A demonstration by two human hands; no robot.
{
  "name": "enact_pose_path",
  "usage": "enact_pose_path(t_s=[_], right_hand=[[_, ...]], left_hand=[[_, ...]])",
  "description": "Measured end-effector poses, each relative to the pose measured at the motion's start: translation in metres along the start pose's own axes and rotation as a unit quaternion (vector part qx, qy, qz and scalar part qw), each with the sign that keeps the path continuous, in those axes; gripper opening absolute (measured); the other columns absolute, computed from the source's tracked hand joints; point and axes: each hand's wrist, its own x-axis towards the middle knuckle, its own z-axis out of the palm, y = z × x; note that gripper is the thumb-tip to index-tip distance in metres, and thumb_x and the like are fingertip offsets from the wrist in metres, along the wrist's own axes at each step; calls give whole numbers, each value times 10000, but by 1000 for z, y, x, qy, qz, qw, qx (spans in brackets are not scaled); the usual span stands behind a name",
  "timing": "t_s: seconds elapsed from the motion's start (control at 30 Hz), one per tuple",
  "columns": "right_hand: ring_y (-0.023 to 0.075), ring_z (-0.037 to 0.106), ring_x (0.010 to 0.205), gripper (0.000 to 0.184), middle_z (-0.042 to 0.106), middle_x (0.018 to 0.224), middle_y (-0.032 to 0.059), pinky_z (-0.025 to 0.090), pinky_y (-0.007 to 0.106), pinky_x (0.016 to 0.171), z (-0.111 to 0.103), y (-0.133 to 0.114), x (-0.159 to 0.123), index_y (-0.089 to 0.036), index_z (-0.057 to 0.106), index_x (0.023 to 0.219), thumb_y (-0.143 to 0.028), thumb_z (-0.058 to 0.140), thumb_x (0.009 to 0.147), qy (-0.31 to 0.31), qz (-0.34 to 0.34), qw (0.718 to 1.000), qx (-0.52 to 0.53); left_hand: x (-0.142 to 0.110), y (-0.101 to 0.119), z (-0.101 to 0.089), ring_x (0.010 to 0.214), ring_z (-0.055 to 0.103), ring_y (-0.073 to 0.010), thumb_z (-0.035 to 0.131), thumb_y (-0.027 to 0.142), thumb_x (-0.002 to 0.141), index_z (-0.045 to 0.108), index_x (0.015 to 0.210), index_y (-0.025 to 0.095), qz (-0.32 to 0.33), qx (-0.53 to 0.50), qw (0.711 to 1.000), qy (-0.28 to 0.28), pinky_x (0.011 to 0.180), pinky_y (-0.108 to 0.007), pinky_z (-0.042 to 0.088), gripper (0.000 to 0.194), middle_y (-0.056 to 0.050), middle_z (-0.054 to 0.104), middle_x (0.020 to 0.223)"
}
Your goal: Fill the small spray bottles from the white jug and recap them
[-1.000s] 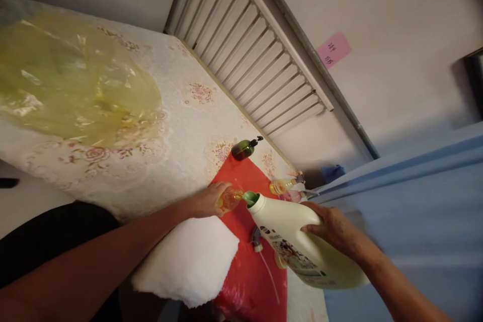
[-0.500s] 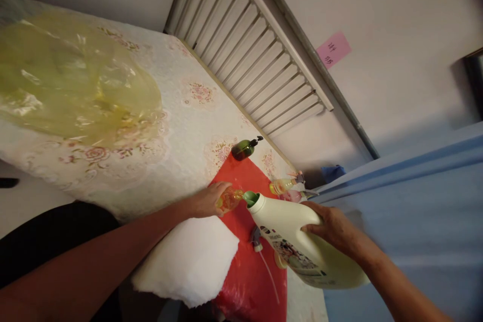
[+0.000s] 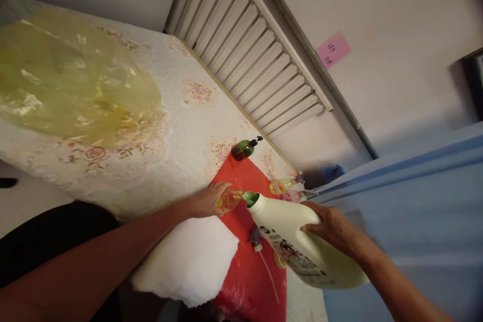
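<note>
My left hand [image 3: 211,200] is wrapped round a small clear bottle [image 3: 229,199] with an orange tint and a label. Its neck meets the green spout of a large pale-green detergent jug [image 3: 298,234], which lies tilted over with its mouth toward the bottle. My right hand [image 3: 332,226] grips the jug by its handle. Whether liquid is flowing between them I cannot tell. Below the jug's mouth, a trigger spray head [image 3: 256,238] with a thin dip tube rests on the red sheet [image 3: 260,276]. A round yellowish cap [image 3: 279,260] shows partly behind the jug.
A dark green pump bottle [image 3: 243,150] stands at the red sheet's far corner. Yellow [image 3: 282,186] and pink [image 3: 290,196] spray bottles stand near the wall. White wadding [image 3: 188,261] is at the near edge. A yellow plastic bag [image 3: 75,80] covers the left; a radiator [image 3: 256,50] lines the wall.
</note>
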Motion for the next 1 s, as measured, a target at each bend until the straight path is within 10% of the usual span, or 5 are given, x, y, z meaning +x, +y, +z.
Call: enact_pose_path(t_s=[1.0], right_hand=[[255, 691, 904, 453, 757, 980, 45, 503, 311, 780, -1, 0, 0, -241, 621, 1214, -349, 628, 775, 2, 2, 1000, 0]], left_hand=[[1, 1, 1, 1256, 490, -387, 733, 287, 604, 396, 1364, 253, -9, -11, 1000, 5, 1044, -482, 414, 832, -121, 512, 1380]])
